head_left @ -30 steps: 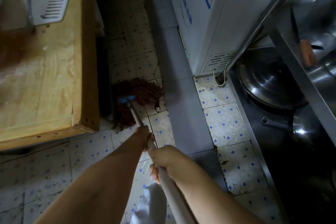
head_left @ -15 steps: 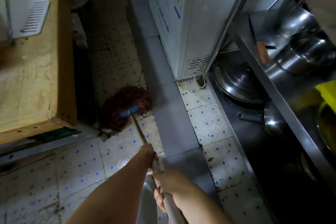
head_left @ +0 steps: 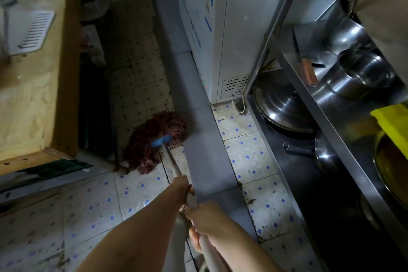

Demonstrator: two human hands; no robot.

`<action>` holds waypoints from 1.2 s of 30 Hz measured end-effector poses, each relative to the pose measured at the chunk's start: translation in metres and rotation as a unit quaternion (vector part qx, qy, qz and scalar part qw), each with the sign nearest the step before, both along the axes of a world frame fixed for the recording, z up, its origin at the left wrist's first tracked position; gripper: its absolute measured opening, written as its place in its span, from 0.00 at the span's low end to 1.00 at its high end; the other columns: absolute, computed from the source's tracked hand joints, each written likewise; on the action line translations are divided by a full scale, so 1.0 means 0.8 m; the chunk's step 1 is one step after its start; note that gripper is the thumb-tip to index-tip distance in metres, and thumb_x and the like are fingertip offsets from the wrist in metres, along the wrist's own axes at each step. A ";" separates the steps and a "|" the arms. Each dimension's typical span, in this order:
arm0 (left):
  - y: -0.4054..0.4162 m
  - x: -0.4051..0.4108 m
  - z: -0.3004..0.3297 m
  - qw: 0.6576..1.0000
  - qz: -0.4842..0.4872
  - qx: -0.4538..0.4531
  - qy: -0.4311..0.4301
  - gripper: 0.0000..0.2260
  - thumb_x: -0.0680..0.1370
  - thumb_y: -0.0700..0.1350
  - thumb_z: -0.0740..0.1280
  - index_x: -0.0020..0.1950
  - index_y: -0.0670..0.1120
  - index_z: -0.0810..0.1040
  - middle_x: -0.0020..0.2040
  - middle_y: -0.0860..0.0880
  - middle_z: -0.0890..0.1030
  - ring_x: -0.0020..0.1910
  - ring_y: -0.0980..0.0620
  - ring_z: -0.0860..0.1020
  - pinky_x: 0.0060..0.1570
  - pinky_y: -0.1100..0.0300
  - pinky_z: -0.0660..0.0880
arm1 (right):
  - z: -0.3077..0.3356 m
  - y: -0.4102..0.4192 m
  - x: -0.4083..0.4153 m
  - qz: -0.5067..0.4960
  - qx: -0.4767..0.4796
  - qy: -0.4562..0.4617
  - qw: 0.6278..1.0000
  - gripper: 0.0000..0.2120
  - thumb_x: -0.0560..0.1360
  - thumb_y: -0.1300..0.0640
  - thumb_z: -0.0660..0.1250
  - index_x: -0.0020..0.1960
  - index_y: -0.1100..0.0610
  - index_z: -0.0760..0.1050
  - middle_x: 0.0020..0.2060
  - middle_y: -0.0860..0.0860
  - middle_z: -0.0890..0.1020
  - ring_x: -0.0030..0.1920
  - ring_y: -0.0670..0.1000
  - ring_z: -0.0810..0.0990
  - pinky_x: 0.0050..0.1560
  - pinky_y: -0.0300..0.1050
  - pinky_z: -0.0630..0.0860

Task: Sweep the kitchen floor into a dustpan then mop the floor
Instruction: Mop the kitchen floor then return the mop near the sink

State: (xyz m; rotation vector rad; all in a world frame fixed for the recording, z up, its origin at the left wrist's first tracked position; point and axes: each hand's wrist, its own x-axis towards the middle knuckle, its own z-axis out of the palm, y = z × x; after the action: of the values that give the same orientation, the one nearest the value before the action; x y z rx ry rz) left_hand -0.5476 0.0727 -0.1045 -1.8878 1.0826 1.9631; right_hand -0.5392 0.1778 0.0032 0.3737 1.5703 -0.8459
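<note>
- The tiled floor point(head_left: 247, 157) fills most of what I see: pale tiles with small blue squares, grubby along the seams, with a plain grey strip point(head_left: 205, 161) running up the middle.
- On my left is a wooden worktop point(head_left: 33, 86), its corner hanging over the floor; a slotted metal spatula point(head_left: 33, 31) lies on it.
- Top centre stands a white chest freezer point(head_left: 234, 46), close against the grey strip.
- On my right is a steel rack point(head_left: 313, 99) holding pots, with a large round lid point(head_left: 284, 108) on the lower shelf.
- The mop head point(head_left: 152, 141), dark red strands under a blue clamp, lies flat on the tiles just beside the worktop's leg and touching the edge of the grey strip.
- The mop handle point(head_left: 174, 165) slants from the clamp back towards me.
- My left hand point(head_left: 183, 190) is further down the handle, fingers wrapped fully round it.
- My right hand point(head_left: 205, 218) grips the handle just behind the left, fingers closed tight, thumb underneath.
</note>
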 end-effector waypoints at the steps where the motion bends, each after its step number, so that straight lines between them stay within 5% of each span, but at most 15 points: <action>1: -0.008 -0.009 -0.004 1.000 -0.004 -0.005 -0.002 0.14 0.83 0.43 0.52 0.40 0.39 0.65 0.26 0.45 0.67 0.21 0.52 0.66 0.27 0.64 0.63 | -0.001 -0.008 -0.008 0.001 0.003 0.000 1.000 0.14 0.76 0.61 0.63 0.32 0.58 0.68 0.17 0.51 0.69 0.19 0.48 0.68 0.20 0.34 0.64; 4: -0.035 -0.041 -0.007 0.998 -0.043 -0.035 0.001 0.16 0.82 0.37 0.52 0.35 0.38 0.66 0.29 0.44 0.67 0.28 0.50 0.65 0.27 0.61 0.64 | -0.018 -0.038 -0.038 0.016 -0.003 0.021 1.000 0.07 0.74 0.56 0.64 0.39 0.59 0.73 0.26 0.52 0.74 0.24 0.47 0.71 0.27 0.39 0.70; 9: -0.105 -0.117 -0.005 0.998 -0.054 -0.031 0.013 0.16 0.81 0.37 0.53 0.34 0.39 0.64 0.23 0.44 0.68 0.21 0.51 0.67 0.22 0.66 0.65 | -0.034 -0.105 -0.114 -0.061 -0.005 -0.047 0.997 0.10 0.77 0.53 0.63 0.46 0.61 0.73 0.27 0.54 0.71 0.15 0.46 0.66 0.20 0.30 0.64; 12: -0.168 -0.174 -0.012 0.998 -0.052 -0.025 0.040 0.19 0.81 0.33 0.52 0.29 0.40 0.65 0.13 0.49 0.64 0.10 0.56 0.62 0.15 0.74 0.59 | -0.047 -0.164 -0.168 -0.063 -0.014 -0.036 0.997 0.12 0.78 0.50 0.62 0.43 0.58 0.72 0.27 0.54 0.71 0.14 0.46 0.66 0.21 0.29 0.64; 17: -0.249 -0.262 -0.041 0.997 -0.067 -0.025 0.027 0.18 0.79 0.32 0.51 0.28 0.40 0.63 0.12 0.48 0.63 0.09 0.55 0.61 0.17 0.75 0.58 | -0.054 -0.240 -0.259 -0.037 0.000 -0.014 0.999 0.17 0.75 0.47 0.65 0.34 0.57 0.71 0.24 0.53 0.73 0.18 0.47 0.69 0.26 0.34 0.68; 23: -0.379 -0.345 -0.046 0.995 -0.071 -0.058 0.035 0.20 0.84 0.41 0.50 0.31 0.41 0.63 0.17 0.47 0.66 0.22 0.51 0.65 0.20 0.64 0.61 | -0.082 -0.378 -0.333 -0.047 -0.029 0.016 0.998 0.11 0.78 0.52 0.62 0.45 0.60 0.72 0.21 0.54 0.71 0.17 0.48 0.68 0.22 0.35 0.66; 28: -0.460 -0.406 -0.064 0.991 -0.080 -0.108 0.006 0.20 0.84 0.45 0.50 0.34 0.40 0.64 0.32 0.44 0.68 0.30 0.49 0.66 0.28 0.61 0.63 | -0.109 -0.467 -0.397 0.001 -0.015 -0.017 1.000 0.14 0.80 0.50 0.59 0.39 0.57 0.68 0.26 0.52 0.71 0.18 0.46 0.68 0.23 0.34 0.67; 31: -0.483 -0.420 -0.070 0.990 -0.075 -0.122 -0.001 0.20 0.84 0.47 0.50 0.37 0.38 0.67 0.41 0.37 0.79 0.40 0.43 0.74 0.40 0.59 0.72 | -0.120 -0.493 -0.413 0.014 -0.022 0.013 1.000 0.14 0.80 0.51 0.58 0.39 0.57 0.67 0.32 0.54 0.72 0.26 0.49 0.69 0.32 0.40 0.71; 34: -0.483 -0.410 -0.070 0.992 -0.065 -0.111 -0.012 0.21 0.84 0.48 0.50 0.34 0.40 0.65 0.22 0.42 0.74 0.30 0.48 0.67 0.31 0.61 0.65 | -0.121 -0.495 -0.403 0.030 -0.012 0.013 0.999 0.14 0.80 0.50 0.58 0.39 0.57 0.68 0.31 0.54 0.73 0.25 0.50 0.69 0.32 0.40 0.71; 36: -0.471 -0.395 -0.066 0.995 -0.039 -0.089 -0.010 0.19 0.84 0.48 0.52 0.36 0.40 0.65 0.26 0.45 0.68 0.27 0.51 0.64 0.28 0.62 0.62 | -0.116 -0.479 -0.387 0.029 0.000 -0.007 1.000 0.13 0.80 0.50 0.58 0.42 0.58 0.70 0.27 0.54 0.72 0.22 0.49 0.69 0.26 0.37 0.69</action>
State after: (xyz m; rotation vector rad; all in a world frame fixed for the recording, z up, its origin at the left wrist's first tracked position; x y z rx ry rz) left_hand -0.8638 -0.3042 -0.1575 -1.9137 1.3450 1.8566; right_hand -0.8488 -0.2053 -0.0893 0.3326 1.5601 -0.7977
